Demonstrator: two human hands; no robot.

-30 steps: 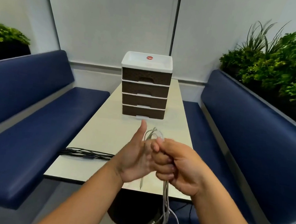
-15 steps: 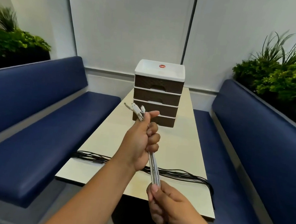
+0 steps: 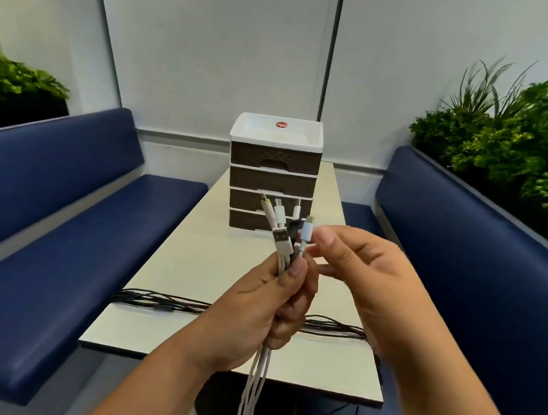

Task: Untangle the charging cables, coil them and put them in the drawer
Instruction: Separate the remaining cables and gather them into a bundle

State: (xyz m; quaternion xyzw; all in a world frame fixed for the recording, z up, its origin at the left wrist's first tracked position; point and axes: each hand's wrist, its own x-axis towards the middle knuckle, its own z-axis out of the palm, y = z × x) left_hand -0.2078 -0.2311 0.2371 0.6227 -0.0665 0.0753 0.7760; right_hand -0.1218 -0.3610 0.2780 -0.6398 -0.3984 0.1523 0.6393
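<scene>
Above table [image 3: 192, 259]: left hand [image 3: 265, 311] gripping cables [image 3: 260, 375].

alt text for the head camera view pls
A person's left hand grips a bundle of white charging cables, plugs up, while the right hand pinches one plug. Behind stand a closed drawer unit and black cables across the table.

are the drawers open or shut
All four drawers look shut: their brown fronts sit flush in the stack, none pulled out. The lowest is partly hidden behind the cables.
</scene>
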